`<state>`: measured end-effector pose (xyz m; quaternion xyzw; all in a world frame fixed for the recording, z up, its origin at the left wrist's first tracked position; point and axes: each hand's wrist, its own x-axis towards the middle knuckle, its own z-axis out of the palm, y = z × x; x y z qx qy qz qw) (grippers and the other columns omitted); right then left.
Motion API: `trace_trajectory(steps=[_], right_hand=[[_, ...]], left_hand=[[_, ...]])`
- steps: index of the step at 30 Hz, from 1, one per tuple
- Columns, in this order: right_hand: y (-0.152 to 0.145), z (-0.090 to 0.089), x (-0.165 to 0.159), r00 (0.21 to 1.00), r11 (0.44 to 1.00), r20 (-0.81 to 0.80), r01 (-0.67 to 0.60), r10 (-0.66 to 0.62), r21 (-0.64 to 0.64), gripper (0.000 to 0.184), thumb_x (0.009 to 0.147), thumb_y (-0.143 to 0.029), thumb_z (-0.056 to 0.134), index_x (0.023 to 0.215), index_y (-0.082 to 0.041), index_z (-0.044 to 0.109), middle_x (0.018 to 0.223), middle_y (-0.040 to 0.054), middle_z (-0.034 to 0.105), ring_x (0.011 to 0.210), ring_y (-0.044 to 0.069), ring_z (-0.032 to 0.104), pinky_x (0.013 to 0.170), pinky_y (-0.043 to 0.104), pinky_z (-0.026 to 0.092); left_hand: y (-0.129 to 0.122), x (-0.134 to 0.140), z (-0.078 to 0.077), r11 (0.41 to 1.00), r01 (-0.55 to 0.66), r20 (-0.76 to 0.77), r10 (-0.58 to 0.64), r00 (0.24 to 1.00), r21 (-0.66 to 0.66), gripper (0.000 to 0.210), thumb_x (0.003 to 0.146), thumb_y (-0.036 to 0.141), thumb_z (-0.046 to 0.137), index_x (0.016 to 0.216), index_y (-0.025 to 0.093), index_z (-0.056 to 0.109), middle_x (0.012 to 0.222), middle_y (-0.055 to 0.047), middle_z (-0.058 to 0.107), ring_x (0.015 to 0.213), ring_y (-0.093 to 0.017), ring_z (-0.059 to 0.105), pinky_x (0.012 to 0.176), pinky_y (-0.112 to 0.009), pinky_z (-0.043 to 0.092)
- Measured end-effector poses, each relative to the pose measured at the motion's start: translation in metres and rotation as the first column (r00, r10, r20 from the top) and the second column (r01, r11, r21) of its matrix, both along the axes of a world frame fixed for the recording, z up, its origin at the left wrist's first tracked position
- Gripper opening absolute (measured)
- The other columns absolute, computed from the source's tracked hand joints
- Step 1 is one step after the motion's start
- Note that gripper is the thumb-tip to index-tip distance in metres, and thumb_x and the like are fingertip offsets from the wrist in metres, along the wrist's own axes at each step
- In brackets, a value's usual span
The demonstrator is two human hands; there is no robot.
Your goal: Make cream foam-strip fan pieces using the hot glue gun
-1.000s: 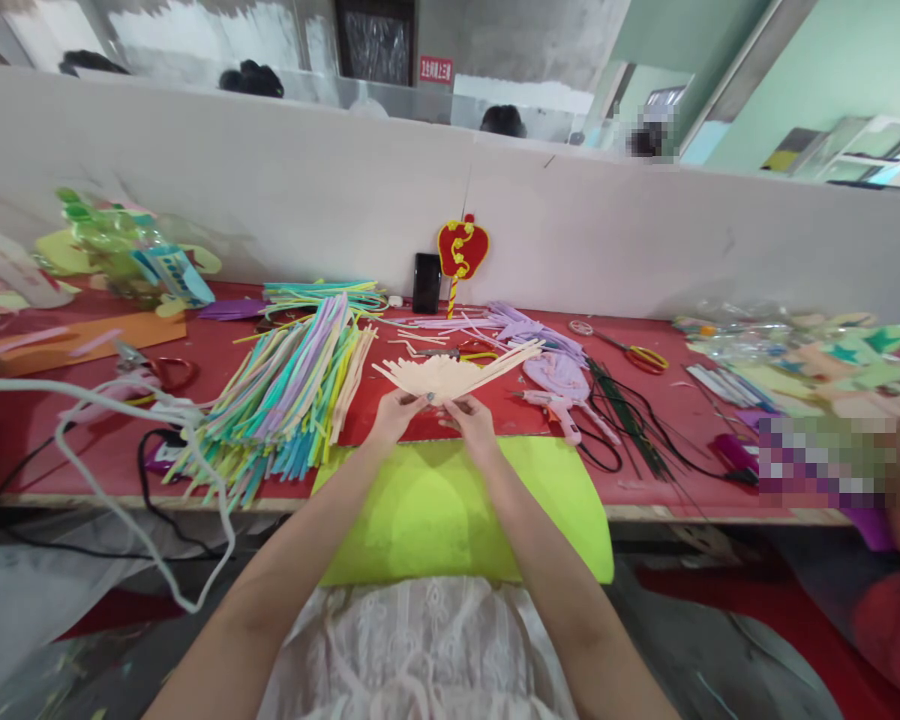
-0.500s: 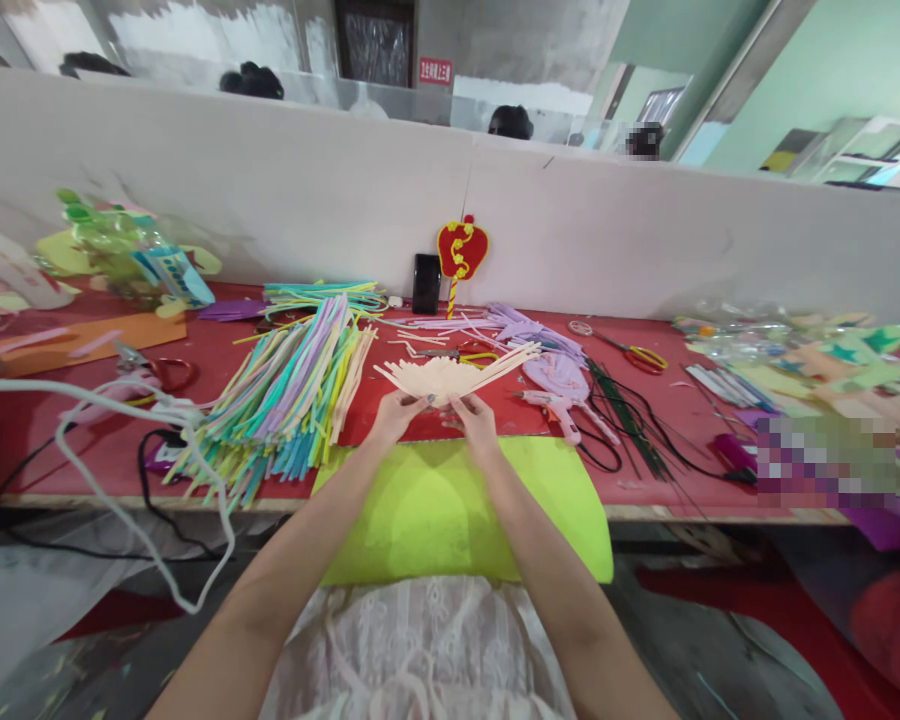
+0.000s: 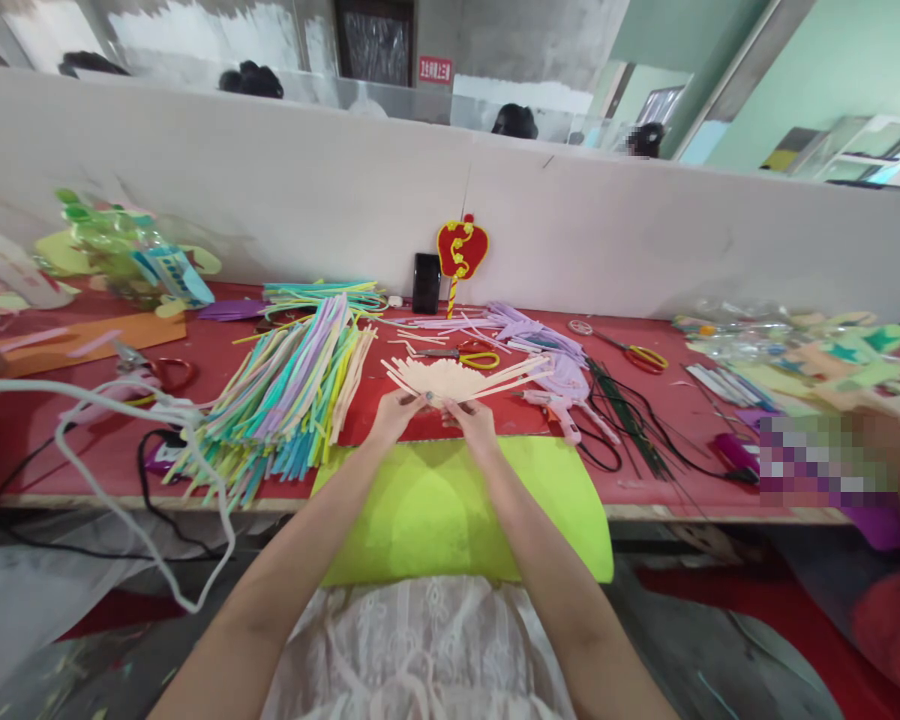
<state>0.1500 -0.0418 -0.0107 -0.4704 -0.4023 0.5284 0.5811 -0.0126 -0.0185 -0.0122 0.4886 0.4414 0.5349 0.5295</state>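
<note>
A cream fan of pipe cleaners (image 3: 444, 378) is spread out above the red tabletop, its loose stems sticking out mostly to the right. My left hand (image 3: 397, 408) pinches its lower edge on the left. On the right, the fingers of my right hand (image 3: 472, 415) are closed on the same lower edge, close to the left fingertips. Just behind the fan lie scissors with yellow and red handles (image 3: 480, 358). Under my forearms a lime-green sheet (image 3: 457, 520) hangs over the table's front edge.
To the left is a large bundle of coloured pipe cleaners (image 3: 292, 390); lilac ones (image 3: 547, 345) and a pink glue gun (image 3: 566, 410) lie right. A phone (image 3: 426, 283) and a red fan-shaped ornament (image 3: 463, 250) stand against the partition (image 3: 307, 200). A white cable (image 3: 120, 410) loops at left.
The cream fan has tilted and shifted slightly, its right-hand stems sitting lower, and more of the scissors behind it shows. At the far right, another person's arm has moved further into view.
</note>
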Motion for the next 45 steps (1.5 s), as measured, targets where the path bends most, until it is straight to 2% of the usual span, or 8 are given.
trace_trajectory(steps=[4,8,16,26,30,36,42,45], right_hand=[[0.000,-0.002,0.002,1.000,1.000,0.003,-0.011,0.010,0.013,0.033,0.058,-0.045,0.078,0.070,-0.016,0.069,0.064,0.0008,0.069,0.059,0.015,0.063,0.059,0.028,0.055],[0.001,-0.005,0.003,1.000,1.000,-0.005,-0.022,0.022,0.018,0.031,0.060,-0.044,0.078,0.070,-0.015,0.070,0.064,0.0015,0.069,0.058,0.014,0.063,0.059,0.027,0.056],[0.000,-0.006,0.003,1.000,0.999,0.000,-0.029,0.029,0.027,0.031,0.061,-0.043,0.078,0.071,-0.015,0.070,0.066,0.0019,0.069,0.059,0.014,0.064,0.058,0.027,0.057],[-0.003,-0.002,0.003,0.999,0.999,-0.008,-0.036,0.036,0.016,0.032,0.061,-0.043,0.078,0.071,-0.014,0.070,0.066,0.0025,0.070,0.059,0.014,0.064,0.060,0.028,0.058],[-0.003,0.000,0.003,1.000,1.000,0.000,-0.023,0.023,0.016,0.032,0.061,-0.043,0.077,0.072,-0.014,0.069,0.065,0.0010,0.069,0.059,0.013,0.063,0.060,0.026,0.057],[0.000,-0.004,0.003,1.000,1.000,0.011,-0.017,0.017,-0.004,0.033,0.060,-0.045,0.077,0.072,-0.014,0.068,0.065,0.0009,0.069,0.057,0.013,0.063,0.062,0.028,0.057],[-0.003,-0.002,0.003,0.998,1.000,0.060,-0.018,0.017,0.026,0.035,0.063,-0.046,0.075,0.077,-0.015,0.069,0.072,0.0018,0.070,0.066,0.016,0.065,0.063,0.029,0.058],[-0.004,-0.001,0.004,0.997,1.000,0.072,0.001,-0.003,0.022,0.038,0.062,-0.045,0.076,0.082,-0.014,0.070,0.078,0.0029,0.071,0.071,0.017,0.065,0.060,0.027,0.057]], left_hand=[[0.001,-0.002,0.006,0.996,-0.088,0.142,0.091,0.986,-0.021,0.044,0.058,0.048,0.079,0.086,0.014,0.072,0.086,-0.005,0.074,0.080,-0.023,0.069,0.078,-0.036,0.054],[0.004,-0.006,0.005,0.993,-0.120,0.257,0.122,0.959,-0.025,0.043,0.065,0.053,0.072,0.084,0.015,0.068,0.083,-0.007,0.074,0.079,-0.024,0.070,0.075,-0.037,0.056],[-0.001,-0.008,0.009,0.987,-0.153,0.332,0.161,0.930,-0.051,0.041,0.069,0.051,0.069,0.087,0.014,0.065,0.082,-0.008,0.073,0.078,-0.024,0.071,0.075,-0.039,0.057],[0.000,-0.008,0.007,0.984,-0.165,0.323,0.176,0.930,-0.059,0.042,0.072,0.053,0.067,0.087,0.014,0.062,0.079,-0.008,0.073,0.081,-0.024,0.071,0.077,-0.040,0.057],[0.002,-0.006,0.007,0.989,-0.131,0.318,0.144,0.937,-0.063,0.043,0.073,0.054,0.067,0.087,0.014,0.062,0.080,-0.008,0.073,0.078,-0.024,0.071,0.076,-0.039,0.058],[0.000,-0.001,0.008,0.998,-0.009,0.154,0.019,0.988,-0.065,0.041,0.060,0.041,0.080,0.086,0.012,0.066,0.084,-0.008,0.074,0.082,-0.025,0.070,0.080,-0.041,0.057],[-0.003,0.000,0.010,0.997,0.035,0.124,-0.026,0.992,-0.068,0.044,0.062,0.039,0.079,0.094,0.012,0.066,0.092,-0.008,0.074,0.079,-0.025,0.070,0.073,-0.040,0.059],[-0.004,0.000,0.014,0.994,0.028,0.120,-0.016,0.993,-0.103,0.036,0.065,0.033,0.078,0.092,0.011,0.066,0.088,-0.008,0.074,0.076,-0.024,0.071,0.072,-0.039,0.059]])
